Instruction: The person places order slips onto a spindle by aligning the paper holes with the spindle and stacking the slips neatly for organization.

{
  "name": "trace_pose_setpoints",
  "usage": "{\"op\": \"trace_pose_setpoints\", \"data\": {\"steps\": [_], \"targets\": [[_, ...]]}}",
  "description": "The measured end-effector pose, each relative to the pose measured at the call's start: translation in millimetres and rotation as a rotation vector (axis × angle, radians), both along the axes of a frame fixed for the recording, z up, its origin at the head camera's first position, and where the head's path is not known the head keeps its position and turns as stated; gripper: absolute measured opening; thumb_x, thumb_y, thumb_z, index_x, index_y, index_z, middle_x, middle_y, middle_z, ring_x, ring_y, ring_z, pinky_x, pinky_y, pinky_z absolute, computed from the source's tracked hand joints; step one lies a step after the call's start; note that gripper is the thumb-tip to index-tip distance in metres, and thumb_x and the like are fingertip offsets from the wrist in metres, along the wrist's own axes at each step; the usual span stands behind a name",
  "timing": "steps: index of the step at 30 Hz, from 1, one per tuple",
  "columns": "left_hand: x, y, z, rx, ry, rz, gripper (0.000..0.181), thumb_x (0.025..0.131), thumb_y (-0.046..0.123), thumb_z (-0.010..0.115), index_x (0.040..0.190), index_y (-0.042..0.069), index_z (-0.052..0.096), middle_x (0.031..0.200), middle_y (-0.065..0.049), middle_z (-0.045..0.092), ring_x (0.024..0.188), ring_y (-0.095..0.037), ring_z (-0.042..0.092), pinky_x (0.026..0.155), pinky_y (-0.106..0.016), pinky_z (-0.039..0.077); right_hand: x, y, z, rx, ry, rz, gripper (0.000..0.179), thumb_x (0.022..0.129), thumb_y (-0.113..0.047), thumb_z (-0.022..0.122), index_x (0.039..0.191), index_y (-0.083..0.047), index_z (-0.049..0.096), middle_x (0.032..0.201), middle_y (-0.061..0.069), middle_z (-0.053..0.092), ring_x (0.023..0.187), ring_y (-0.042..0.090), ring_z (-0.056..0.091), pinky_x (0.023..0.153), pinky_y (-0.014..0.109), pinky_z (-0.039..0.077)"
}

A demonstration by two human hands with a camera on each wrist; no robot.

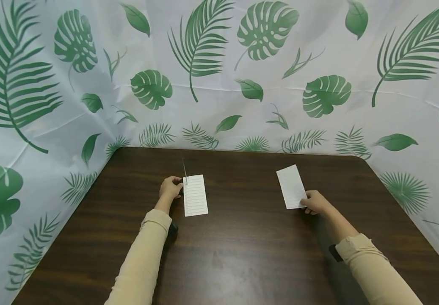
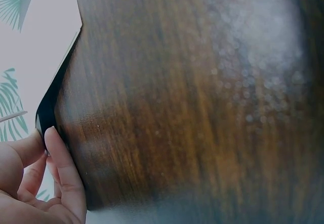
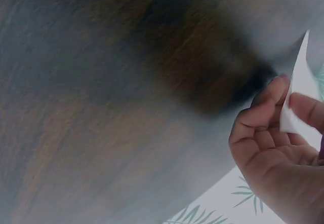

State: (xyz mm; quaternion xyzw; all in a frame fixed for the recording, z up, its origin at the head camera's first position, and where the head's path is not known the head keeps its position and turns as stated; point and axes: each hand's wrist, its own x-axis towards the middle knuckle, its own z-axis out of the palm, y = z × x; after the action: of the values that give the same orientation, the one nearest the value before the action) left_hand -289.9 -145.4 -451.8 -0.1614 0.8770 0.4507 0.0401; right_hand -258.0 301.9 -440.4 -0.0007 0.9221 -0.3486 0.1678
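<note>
In the head view, my left hand is at the left edge of a lined sheet of paper. A thin spike stands up at the sheet's top left corner. The left wrist view shows thumb and fingers pinching the black base, which lies under the white paper. Farther right, my right hand grips a white paper slip by its lower right corner. The slip is held above the table, tilted, between thumb and fingers in the right wrist view.
A dark brown wood-grain table spreads under both hands, with a glare patch near its front. White sheeting printed with green leaves hangs behind the table and along its sides. Dark bands show at both wrists.
</note>
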Motion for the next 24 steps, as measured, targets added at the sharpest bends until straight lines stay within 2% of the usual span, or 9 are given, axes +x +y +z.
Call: {"op": "trace_pose_setpoints", "data": {"steps": [2,6,13,18,24], "targets": [[0.0,-0.3,-0.5,-0.001,-0.003,-0.001,0.03,0.094,0.013,0.057,0.122,0.005,0.059,0.133,-0.022,0.05,0.049,-0.006,0.05,0.05,-0.018,0.054,1.0,-1.9,-0.4,-0.037,-0.002,-0.009,0.027,0.086,-0.001,0.044,0.102,0.019,0.049,0.065,0.0,0.062,0.052,0.008,0.055,0.048,0.022,0.046],[-0.7,-0.7,-3.3,-0.007,-0.005,0.0,0.03,0.093,0.013,0.058,0.122,0.005,0.059,0.133,-0.023,0.05,0.046,-0.004,0.049,0.049,-0.017,0.053,1.5,-6.6,0.3,-0.105,-0.022,-0.048,0.022,0.091,0.0,0.042,0.104,0.018,0.046,0.061,-0.006,0.062,0.052,0.006,0.055,0.047,0.021,0.043],[-2.3,-1.9,-6.4,0.0,-0.012,-0.008,0.03,0.095,0.015,0.056,0.123,0.006,0.058,0.131,-0.021,0.051,0.048,-0.004,0.049,0.052,-0.018,0.054,3.1,-19.5,6.7,-0.19,-0.007,-0.072,0.032,0.094,0.001,0.039,0.118,0.023,0.038,0.063,-0.007,0.064,0.054,0.005,0.055,0.05,0.022,0.043],[-3.6,-3.1,-6.9,0.0,-0.021,-0.013,0.03,0.096,0.016,0.054,0.125,0.008,0.058,0.134,-0.02,0.05,0.048,-0.003,0.049,0.053,-0.017,0.053,3.0,-30.8,9.3,-0.23,0.018,-0.05,0.035,0.094,0.002,0.037,0.122,0.023,0.035,0.064,-0.007,0.064,0.055,0.003,0.055,0.051,0.022,0.044],[-5.4,-3.7,-5.6,0.003,-0.035,-0.012,0.031,0.096,0.017,0.054,0.126,0.008,0.057,0.136,-0.02,0.049,0.048,-0.002,0.049,0.053,-0.016,0.052,0.7,-43.4,12.3,-0.261,0.064,-0.013,0.033,0.094,0.002,0.038,0.122,0.02,0.038,0.068,-0.003,0.065,0.056,0.003,0.056,0.05,0.022,0.045]]}}
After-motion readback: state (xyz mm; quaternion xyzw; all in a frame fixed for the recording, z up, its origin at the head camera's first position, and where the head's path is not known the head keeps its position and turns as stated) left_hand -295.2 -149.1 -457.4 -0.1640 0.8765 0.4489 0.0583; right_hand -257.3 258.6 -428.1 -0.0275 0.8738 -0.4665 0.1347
